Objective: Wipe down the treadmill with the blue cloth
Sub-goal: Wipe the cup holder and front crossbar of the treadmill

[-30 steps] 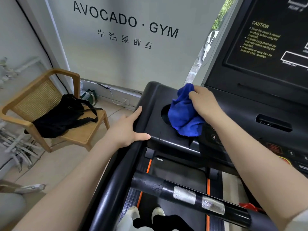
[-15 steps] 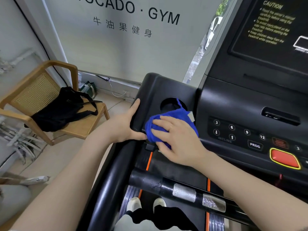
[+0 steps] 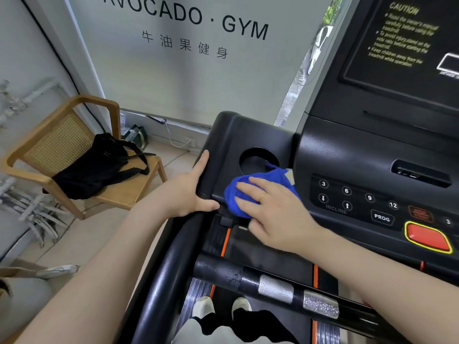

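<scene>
Head view, looking down over the black plastic treadmill console [image 3: 347, 155]. The right hand [image 3: 275, 209] lies flat on the crumpled blue terry cloth [image 3: 238, 194], fingers straight and spread, a thin gold ring on one finger; this grip is released, pressing the cloth rather than clasping it. The cloth sits on the left wing of the console, just in front of the round recessed cup holder [image 3: 258, 161]; its far corner overlaps the holder's near rim, and its near side hangs over the wing's front edge. A pale label shows at the cloth's right corner, next to the step up to the button panel.

The left hand [image 3: 188, 192] rests on the wing's outer left edge, fingers extended along the side wall and thumb lying along the front lip, its tip just short of the cloth; the grip is loose, with nothing enclosed.

To the right of the cloth lie the round incline keys [image 3: 346, 197] and the red, yellow-rimmed stop button [image 3: 427, 238], both uncovered. Beyond the cup holder the wing's surface runs bare to its rounded far edge.

Below the console a black crossbar with silver sensor plates [image 3: 275, 289] spans the frame. Left of the treadmill, well apart, a wooden cane-backed chair [image 3: 62, 145] carries a black fabric backpack [image 3: 96, 165].
</scene>
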Action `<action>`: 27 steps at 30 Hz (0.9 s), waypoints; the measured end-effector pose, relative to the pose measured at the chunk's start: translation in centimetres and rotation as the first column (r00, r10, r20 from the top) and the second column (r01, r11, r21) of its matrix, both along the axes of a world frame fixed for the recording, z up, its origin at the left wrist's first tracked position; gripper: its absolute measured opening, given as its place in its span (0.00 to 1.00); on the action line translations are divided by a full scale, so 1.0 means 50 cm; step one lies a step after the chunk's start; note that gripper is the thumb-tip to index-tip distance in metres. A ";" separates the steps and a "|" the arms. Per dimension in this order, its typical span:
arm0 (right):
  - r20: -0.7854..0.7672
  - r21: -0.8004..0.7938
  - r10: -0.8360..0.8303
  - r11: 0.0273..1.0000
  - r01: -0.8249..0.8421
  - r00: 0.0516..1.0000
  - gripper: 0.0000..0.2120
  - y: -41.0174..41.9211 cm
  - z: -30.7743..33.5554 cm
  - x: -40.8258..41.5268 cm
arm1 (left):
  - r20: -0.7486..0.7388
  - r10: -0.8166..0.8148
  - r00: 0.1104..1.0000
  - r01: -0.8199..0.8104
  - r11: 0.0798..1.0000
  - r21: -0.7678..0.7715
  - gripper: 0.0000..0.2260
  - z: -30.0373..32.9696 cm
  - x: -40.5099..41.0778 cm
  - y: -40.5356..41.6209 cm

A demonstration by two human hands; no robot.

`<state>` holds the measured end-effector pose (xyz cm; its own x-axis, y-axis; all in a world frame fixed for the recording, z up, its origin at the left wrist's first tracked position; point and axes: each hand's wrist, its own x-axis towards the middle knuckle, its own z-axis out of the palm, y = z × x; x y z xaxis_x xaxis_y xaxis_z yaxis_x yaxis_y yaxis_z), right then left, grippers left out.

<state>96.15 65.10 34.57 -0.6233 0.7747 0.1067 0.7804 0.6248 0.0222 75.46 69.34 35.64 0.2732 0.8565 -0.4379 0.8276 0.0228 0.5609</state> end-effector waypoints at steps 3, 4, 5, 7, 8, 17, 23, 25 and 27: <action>-0.039 0.023 -0.191 0.981 0.192 0.981 0.23 0.023 0.013 0.018 | -0.010 0.009 1.000 -0.009 1.000 -0.007 0.48 0.001 -0.001 -0.001; -0.042 0.042 -0.257 0.965 0.259 0.965 0.23 0.041 0.012 0.018 | -0.001 0.011 1.000 -0.011 1.000 -0.010 0.48 0.000 -0.001 -0.002; -0.041 0.068 -0.313 0.947 0.315 0.949 0.24 0.064 0.012 0.019 | 0.010 0.013 1.000 -0.013 1.000 -0.014 0.48 -0.001 -0.002 -0.002; -0.037 0.069 -0.407 0.910 0.408 0.913 0.23 0.124 0.017 0.020 | 0.024 0.014 1.000 -0.014 1.000 -0.015 0.48 -0.006 -0.005 -0.001; -0.010 0.063 -0.446 0.893 0.446 0.895 0.21 0.156 0.019 0.020 | 0.023 0.015 1.000 -0.014 1.000 -0.016 0.48 -0.007 -0.005 0.001; -0.148 -0.178 -0.526 0.847 0.501 0.837 0.10 0.296 0.031 -0.049 | 0.017 0.009 1.000 -0.009 1.000 0.009 0.49 -0.036 -0.014 0.011; -0.154 -0.143 -0.266 0.959 0.245 0.952 0.21 0.215 0.022 -0.028 | 0.066 0.013 0.998 -0.013 1.000 0.004 0.49 -0.030 -0.016 0.010; -0.067 -0.167 -0.430 0.895 0.415 0.900 0.12 0.217 0.034 -0.006 | 0.091 0.007 0.996 -0.006 1.000 -0.008 0.49 -0.027 -0.014 0.008; 0.047 -0.208 -0.504 0.840 0.502 0.863 0.09 0.222 0.057 -0.026 | 0.125 0.014 0.992 -0.013 1.000 -0.006 0.49 -0.026 -0.014 0.008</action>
